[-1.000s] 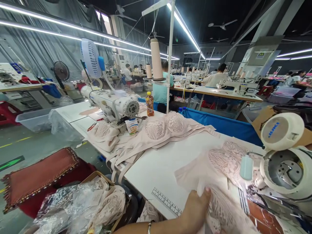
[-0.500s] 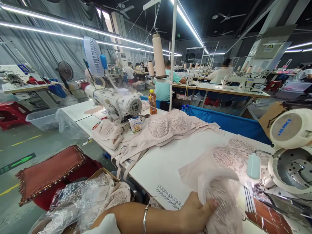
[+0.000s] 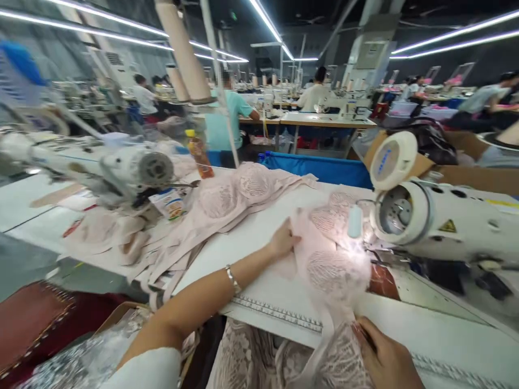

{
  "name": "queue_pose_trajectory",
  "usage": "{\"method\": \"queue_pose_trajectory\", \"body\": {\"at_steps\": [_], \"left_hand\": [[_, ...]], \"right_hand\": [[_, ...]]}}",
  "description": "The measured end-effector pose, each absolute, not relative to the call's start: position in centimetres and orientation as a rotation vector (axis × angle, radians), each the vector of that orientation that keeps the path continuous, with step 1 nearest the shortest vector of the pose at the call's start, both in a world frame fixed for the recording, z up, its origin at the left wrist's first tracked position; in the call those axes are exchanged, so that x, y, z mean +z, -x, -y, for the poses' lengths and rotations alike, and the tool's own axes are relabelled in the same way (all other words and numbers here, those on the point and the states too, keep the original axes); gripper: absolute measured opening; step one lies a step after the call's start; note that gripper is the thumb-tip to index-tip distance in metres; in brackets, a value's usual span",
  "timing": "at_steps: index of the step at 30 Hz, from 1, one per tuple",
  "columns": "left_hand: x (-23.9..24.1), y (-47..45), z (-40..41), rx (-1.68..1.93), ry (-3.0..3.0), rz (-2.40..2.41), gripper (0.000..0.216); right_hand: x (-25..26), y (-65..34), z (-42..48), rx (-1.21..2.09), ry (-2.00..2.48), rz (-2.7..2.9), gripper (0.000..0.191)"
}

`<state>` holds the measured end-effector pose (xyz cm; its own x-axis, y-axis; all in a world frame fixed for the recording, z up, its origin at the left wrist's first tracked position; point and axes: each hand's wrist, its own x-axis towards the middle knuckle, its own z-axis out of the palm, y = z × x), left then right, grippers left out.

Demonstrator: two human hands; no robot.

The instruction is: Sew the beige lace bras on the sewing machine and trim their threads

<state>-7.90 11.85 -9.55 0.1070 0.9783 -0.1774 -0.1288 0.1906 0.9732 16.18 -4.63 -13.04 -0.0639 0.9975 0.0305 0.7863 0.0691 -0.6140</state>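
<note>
A pale pink lace bra (image 3: 326, 267) stretches across the white table toward the lit needle area of the sewing machine (image 3: 458, 216) at the right. My left hand (image 3: 285, 239), silver bangle on the wrist, pinches the fabric's far left edge. At the near edge, my right hand (image 3: 385, 351) has thumb and fingers closed on the same bra, whose lower part hangs in folds. More pink lace (image 3: 243, 356) lies below the table edge in front of me. Blur softens the fabric near the needle.
Several stacked pink bras (image 3: 227, 202) lie left of my left arm. Beyond them stand a drink bottle (image 3: 198, 154), a small carton (image 3: 168, 204) and another sewing machine (image 3: 121, 165). A printed ruler (image 3: 279, 312) runs along the table front. Plastic-wrapped goods (image 3: 97, 346) sit low at left.
The view has swung right. My left hand has moved from the near part of the bra to its far left edge. My right hand has come into view, gripping the near part.
</note>
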Motion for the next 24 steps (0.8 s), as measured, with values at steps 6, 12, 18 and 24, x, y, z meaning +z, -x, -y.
{"method": "queue_pose_trajectory", "body": {"at_steps": [6,12,18,24], "left_hand": [[-10.9,6.0,-10.5,1.082,-1.704,-1.174,0.050],[-12.4,-1.5,-6.0,0.369,-2.933,-0.288,0.036],[-12.9,-2.4,-7.7,0.351,-2.977,-0.439,0.047],[-11.9,-2.6,-10.0,0.351,-2.905,-0.355,0.030]], "right_hand": [[-9.5,-19.1,2.6,0.760,1.839,2.334,0.029],[-4.4,-23.3,-1.5,0.821,1.710,2.690,0.024],[-8.1,-23.8,-5.4,0.244,1.878,2.238,0.017],[-12.9,-21.3,-7.6,0.208,1.961,1.823,0.020]]}}
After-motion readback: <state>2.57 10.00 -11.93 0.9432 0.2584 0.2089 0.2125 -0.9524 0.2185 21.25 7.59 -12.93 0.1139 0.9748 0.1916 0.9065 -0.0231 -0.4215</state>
